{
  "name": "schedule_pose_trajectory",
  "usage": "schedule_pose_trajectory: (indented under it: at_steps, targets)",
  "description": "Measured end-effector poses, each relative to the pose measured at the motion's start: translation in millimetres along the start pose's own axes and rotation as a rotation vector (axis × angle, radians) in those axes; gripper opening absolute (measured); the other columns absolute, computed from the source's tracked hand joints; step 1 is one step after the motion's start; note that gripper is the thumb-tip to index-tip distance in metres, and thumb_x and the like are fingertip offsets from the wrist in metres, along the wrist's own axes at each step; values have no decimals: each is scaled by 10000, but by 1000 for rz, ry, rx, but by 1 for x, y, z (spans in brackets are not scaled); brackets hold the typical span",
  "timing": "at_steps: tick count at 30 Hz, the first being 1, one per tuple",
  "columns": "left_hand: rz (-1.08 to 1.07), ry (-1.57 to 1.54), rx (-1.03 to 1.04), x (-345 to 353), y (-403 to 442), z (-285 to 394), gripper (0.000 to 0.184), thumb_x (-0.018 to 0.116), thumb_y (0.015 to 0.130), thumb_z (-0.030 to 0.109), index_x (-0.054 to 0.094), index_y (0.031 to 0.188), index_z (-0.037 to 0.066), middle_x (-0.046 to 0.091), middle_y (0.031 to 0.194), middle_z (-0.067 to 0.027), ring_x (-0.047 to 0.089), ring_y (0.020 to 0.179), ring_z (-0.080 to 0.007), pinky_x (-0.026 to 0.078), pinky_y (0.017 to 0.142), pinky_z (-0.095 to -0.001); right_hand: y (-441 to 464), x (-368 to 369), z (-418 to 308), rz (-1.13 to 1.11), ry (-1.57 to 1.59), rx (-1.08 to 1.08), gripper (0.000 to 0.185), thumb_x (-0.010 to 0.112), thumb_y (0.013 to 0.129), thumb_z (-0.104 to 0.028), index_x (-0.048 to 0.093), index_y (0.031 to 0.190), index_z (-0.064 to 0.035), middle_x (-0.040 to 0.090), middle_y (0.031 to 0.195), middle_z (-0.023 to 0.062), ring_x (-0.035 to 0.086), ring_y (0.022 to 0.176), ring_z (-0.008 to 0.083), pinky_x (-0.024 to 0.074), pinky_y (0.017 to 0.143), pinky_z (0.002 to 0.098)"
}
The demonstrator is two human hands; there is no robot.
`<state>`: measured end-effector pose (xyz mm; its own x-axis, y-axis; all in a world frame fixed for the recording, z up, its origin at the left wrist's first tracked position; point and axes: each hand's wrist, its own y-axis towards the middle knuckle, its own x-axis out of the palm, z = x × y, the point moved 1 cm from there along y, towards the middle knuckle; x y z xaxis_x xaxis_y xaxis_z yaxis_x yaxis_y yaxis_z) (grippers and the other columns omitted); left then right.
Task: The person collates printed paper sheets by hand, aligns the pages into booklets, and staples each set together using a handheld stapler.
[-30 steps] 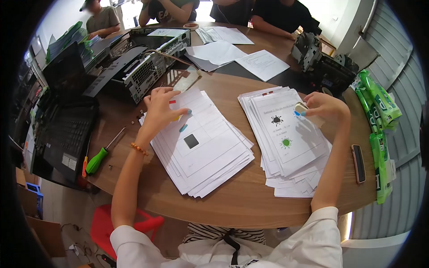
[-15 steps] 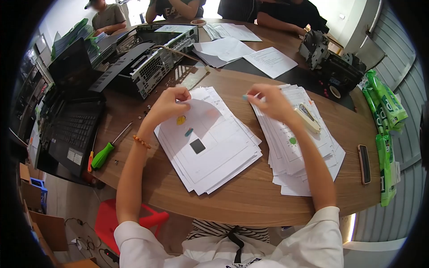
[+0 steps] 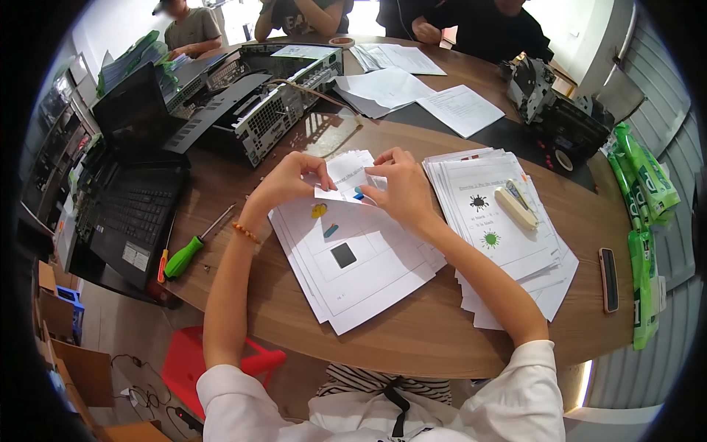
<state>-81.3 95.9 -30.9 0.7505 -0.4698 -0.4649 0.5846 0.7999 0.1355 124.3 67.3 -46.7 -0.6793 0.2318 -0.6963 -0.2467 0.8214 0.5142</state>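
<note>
So the left hand (image 3: 289,179) has its fingers nearly closed, pinching the turned-up far edge of the top sheet (image 3: 383,272). The right hand (image 3: 405,188) is at that same edge, fingers bent and slightly parted, thumb by the fold. Can't tell whether it's got a proper grip there or is just touching. The sheet is on the left paper stack (image 3: 330,318), with its yellow, teal and black pictures facing up.

There's an orange beaded bracelet (image 3: 245,233) on the left wrist. Just beside that stack, past the right hand, is the right paper stack (image 3: 508,261), splat pictures showing, with a cream stapler (image 3: 518,209) lying on it. The right forearm reaches over its near left part.

Further out on the wooden surface (image 3: 294,324), a phone (image 3: 608,280) lies near the right end, close to some green packs (image 3: 642,177). Over on the left there's a green-handled screwdriver (image 3: 183,258) near an open black laptop (image 3: 125,214), and behind those an opened computer case (image 3: 272,118). More loose papers (image 3: 460,109) lie toward the far side, plus a dark, partly exposed machine (image 3: 560,118) to their right. A few people (image 3: 317,18) are across the table, and a red stool (image 3: 193,361) sits below the near edge.
</note>
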Motion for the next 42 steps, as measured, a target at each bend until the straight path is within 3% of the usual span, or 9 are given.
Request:
schedule_pose_trajectory:
  at_steps: [7, 11, 15, 17, 20, 29, 35, 40, 42]
  targets:
    - [131, 197, -9, -2, 0, 3, 118, 665, 567, -3, 569, 633, 18, 619, 696, -48, 576, 740, -111, 421, 743, -237, 4, -1, -2, -11, 431, 152, 112, 657, 674, -118, 616, 721, -24, 611, 738, 90, 598, 646, 196, 457, 593, 290]
    - [237, 227, 135, 0, 1, 3, 122, 663, 553, -20, 569, 622, 17, 585, 642, -22, 538, 667, -109, 405, 750, -238, 4, 4, 1, -34, 606, 30, 108, 623, 719, -112, 605, 767, -17, 628, 685, 79, 603, 586, 183, 462, 564, 266]
    - [195, 149, 82, -2, 0, -4, 118, 622, 535, -71, 562, 607, 2, 569, 610, -18, 526, 656, -83, 404, 723, -215, 5, 1, 8, -211, 710, 301, 208, 660, 715, -193, 611, 847, -40, 610, 774, 67, 553, 714, 128, 420, 592, 244]
    - [186, 126, 67, -4, -1, -10, 115, 610, 530, -80, 558, 596, -1, 567, 606, -14, 519, 652, -72, 401, 706, -204, -1, 6, 15, 28, 64, 18, 309, 679, 671, -277, 616, 873, -51, 565, 833, 125, 517, 825, 262, 420, 745, 324]
    - [164, 110, 51, -7, -3, -10, 117, 594, 523, -97, 551, 579, -4, 564, 601, -8, 508, 645, -58, 395, 682, -189, -6, 11, 13, 131, -100, -17, 390, 699, 639, -320, 616, 925, -68, 521, 880, 144, 450, 912, 296, 378, 813, 340]
    - [143, 25, 86, -7, -4, -5, 130, 580, 524, -129, 543, 562, -10, 550, 594, -6, 499, 644, -50, 392, 668, -181, 11, 0, 33, -267, 421, 425, 443, 751, 579, -343, 635, 902, -63, 544, 836, 128, 528, 786, 221, 427, 726, 316]
    - [122, -4, 74, -5, -4, -1, 142, 584, 533, -142, 543, 567, -10, 548, 609, -8, 501, 658, -53, 395, 676, -181, -1, 13, 12, 35, -196, 144, 387, 744, 570, -386, 632, 750, -61, 546, 821, 116, 520, 789, 228, 418, 699, 310]
    - [122, -56, 90, -7, -3, -5, 158, 578, 546, -157, 537, 575, -6, 545, 632, -7, 500, 660, -56, 397, 665, -180, 6, 5, 15, -70, -54, 249, 450, 744, 570, -372, 614, 805, -10, 596, 786, 128, 565, 744, 228, 442, 676, 320]
    - [142, -86, 102, -10, -2, -12, 183, 601, 551, -157, 503, 552, -2, 587, 699, -75, 547, 742, -131, 421, 692, -219, 10, 4, 22, -149, 39, 308, 430, 742, 587, -339, 611, 815, 1, 616, 783, 132, 585, 720, 221, 454, 660, 316]
